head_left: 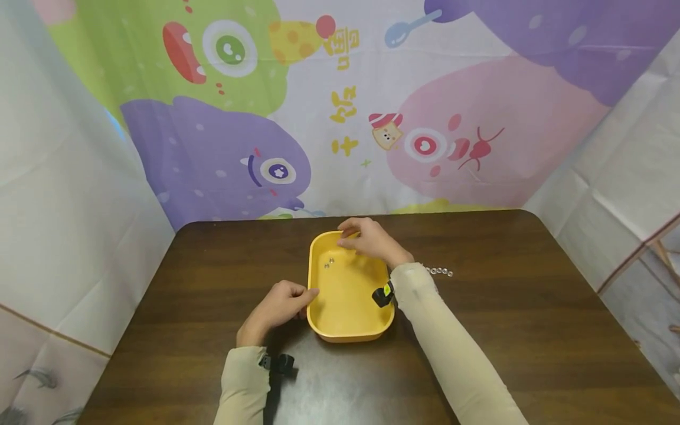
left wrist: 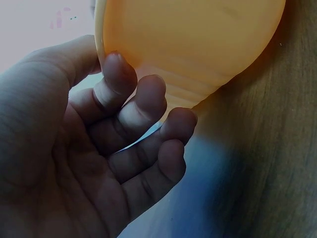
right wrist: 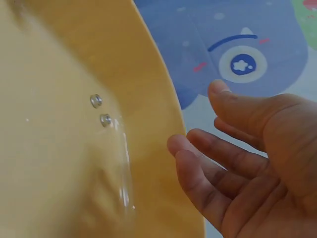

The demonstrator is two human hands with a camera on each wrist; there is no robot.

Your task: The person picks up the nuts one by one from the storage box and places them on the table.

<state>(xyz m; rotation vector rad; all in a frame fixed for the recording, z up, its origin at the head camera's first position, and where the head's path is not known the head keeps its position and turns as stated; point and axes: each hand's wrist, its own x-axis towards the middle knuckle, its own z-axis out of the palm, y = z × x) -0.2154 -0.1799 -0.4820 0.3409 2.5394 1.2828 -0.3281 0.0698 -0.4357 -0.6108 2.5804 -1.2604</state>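
A yellow rectangular tray [head_left: 350,307] with rounded corners sits on the table. My left hand [head_left: 281,304] pinches its left rim, thumb over the edge and fingers curled against the outer wall, as the left wrist view shows on the tray wall [left wrist: 188,34]. Over the far end of the tray is my right hand [head_left: 372,241], fingers loosely bent and apart. Nothing shows between those fingers [right wrist: 213,183] in the right wrist view. Two small clear beads [right wrist: 96,101] lie on the tray floor near its far left corner.
On the brown wooden table [head_left: 499,313], a short row of clear beads [head_left: 440,271] lies right of the tray, partly hidden by the right sleeve [head_left: 451,336]. A cartoon-printed cloth [head_left: 329,177] hangs behind the table's far edge.
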